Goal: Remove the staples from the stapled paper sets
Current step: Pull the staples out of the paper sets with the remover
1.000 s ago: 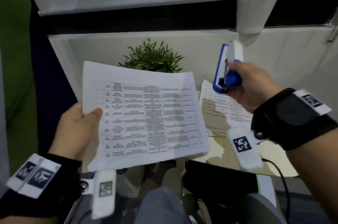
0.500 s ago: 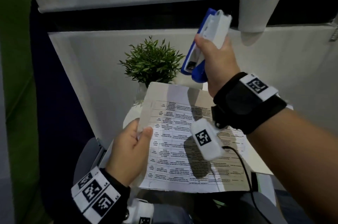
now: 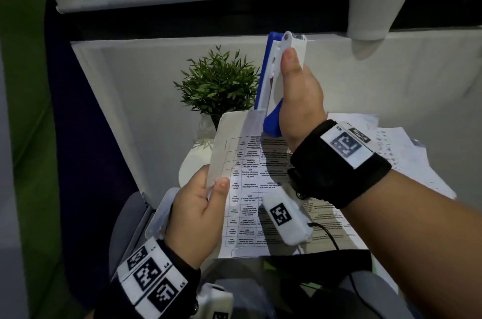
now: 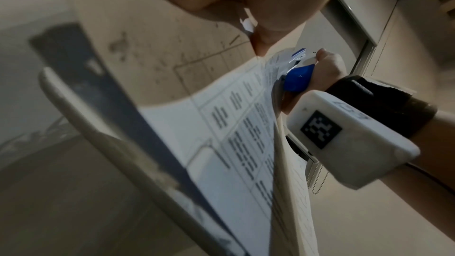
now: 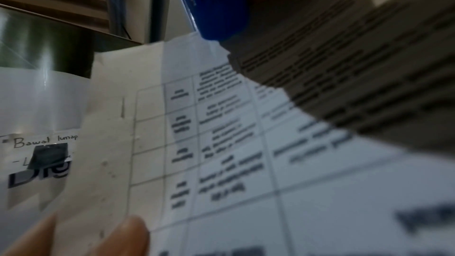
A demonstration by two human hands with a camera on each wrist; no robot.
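Note:
My left hand [image 3: 212, 189] pinches the left edge of a stapled paper set [image 3: 243, 188], a printed table held tilted above my lap. A staple [image 3: 224, 145] shows near its upper left corner, also visible as the staple [image 5: 122, 110] in the right wrist view. My right hand [image 3: 288, 66] grips a blue and white stapler [image 3: 271, 84] held upright, thumb on its white side. Its lower blue end sits right at the top edge of the paper set. In the left wrist view the stapler [image 4: 298, 81] lies beyond the paper set [image 4: 234, 143].
A small green plant [image 3: 216, 84] in a white vase [image 3: 199, 162] stands behind the paper. More loose sheets [image 3: 391, 152] lie on the white desk to the right. A white cup-shaped holder [image 3: 375, 11] hangs from the shelf above.
My left hand turned the paper set and brought it right and lower. My right hand swung the stapler left, raised it, then brought it upright to the paper's top edge.

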